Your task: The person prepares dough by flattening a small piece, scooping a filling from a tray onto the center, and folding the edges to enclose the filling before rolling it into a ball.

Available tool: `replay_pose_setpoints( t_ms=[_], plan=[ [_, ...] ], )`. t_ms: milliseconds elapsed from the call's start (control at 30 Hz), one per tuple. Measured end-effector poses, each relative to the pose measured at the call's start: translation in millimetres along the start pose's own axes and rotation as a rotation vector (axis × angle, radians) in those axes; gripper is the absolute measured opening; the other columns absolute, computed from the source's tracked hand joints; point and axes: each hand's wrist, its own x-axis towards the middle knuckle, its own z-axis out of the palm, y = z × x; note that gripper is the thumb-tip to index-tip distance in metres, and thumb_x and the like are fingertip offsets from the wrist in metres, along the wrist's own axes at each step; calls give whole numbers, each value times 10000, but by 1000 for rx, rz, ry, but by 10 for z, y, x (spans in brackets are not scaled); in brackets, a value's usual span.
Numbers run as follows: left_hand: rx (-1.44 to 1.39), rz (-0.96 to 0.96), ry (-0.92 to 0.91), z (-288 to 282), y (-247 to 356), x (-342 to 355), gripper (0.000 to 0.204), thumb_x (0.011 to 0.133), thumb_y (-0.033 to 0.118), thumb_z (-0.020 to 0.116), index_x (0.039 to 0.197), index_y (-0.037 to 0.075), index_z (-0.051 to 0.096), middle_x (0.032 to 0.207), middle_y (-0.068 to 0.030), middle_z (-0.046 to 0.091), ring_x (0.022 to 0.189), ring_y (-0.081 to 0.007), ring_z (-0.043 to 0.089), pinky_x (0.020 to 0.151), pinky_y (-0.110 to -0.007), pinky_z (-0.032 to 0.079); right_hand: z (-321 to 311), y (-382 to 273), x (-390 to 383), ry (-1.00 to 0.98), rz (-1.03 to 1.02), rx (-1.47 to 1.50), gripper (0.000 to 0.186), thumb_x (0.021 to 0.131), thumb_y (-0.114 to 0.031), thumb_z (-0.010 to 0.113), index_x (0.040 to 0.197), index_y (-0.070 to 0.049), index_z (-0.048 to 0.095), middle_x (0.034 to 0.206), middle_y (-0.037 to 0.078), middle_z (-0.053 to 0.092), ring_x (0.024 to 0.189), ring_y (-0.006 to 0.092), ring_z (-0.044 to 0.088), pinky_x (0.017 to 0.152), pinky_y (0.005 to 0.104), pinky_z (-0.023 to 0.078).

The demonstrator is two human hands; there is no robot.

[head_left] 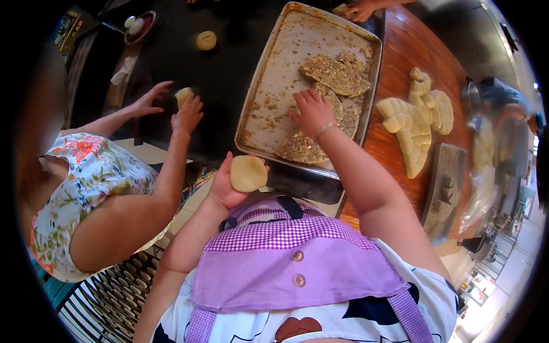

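Observation:
A flattened round of pale dough (249, 174) rests in my left hand (224, 184), its fingers curled around the edge. My right hand (312, 111) reaches over a large metal baking tray (264, 86), fingers spread and touching a crumbly nut-and-seed filling (334, 74). The filling lies in several slabs along the tray's right side. Whether any of it is between my right fingers is hidden from view.
At left, a co-worker's hands (187, 117) hold a small dough piece (183, 96). Another dough ball (206, 40) sits on the black table. Cut dough portions (409, 128) and a worn grey block (445, 188) lie on the wooden table at right. Another person's hand (361, 9) touches the tray's far edge.

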Motion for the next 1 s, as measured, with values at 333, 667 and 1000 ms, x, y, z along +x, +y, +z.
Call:
replay_pose_setpoints(
  t_ms=[333, 667, 1000],
  plan=[
    [-68, 113, -1, -147, 268, -165, 624, 957, 535, 493, 1260, -9, 535, 1279, -205, 575, 1237, -394, 512, 1079, -501, 393, -85, -163, 670, -551, 59, -65, 531, 893, -557, 535, 1134, -104, 671, 1152, 106, 667, 1172, 262, 536, 1021, 429, 339],
    [-44, 117, 80, -203, 332, -26, 564, 987, 415, 500, 1299, -55, 501, 1295, -195, 573, 1221, -328, 544, 1085, -452, 404, 214, -476, 427, -481, 166, 27, 713, 745, -470, 746, 1318, -109, 523, 1212, 138, 611, 1195, 297, 542, 985, 446, 406],
    [-63, 133, 33, -243, 211, -82, 550, 982, 445, 496, 1301, -2, 520, 1307, -175, 575, 1231, -335, 540, 1079, -468, 405, 430, -723, 432, -613, 52, 62, 719, 721, -342, 801, 1325, -103, 493, 1140, 170, 631, 1089, 329, 608, 960, 411, 462]
  ],
)
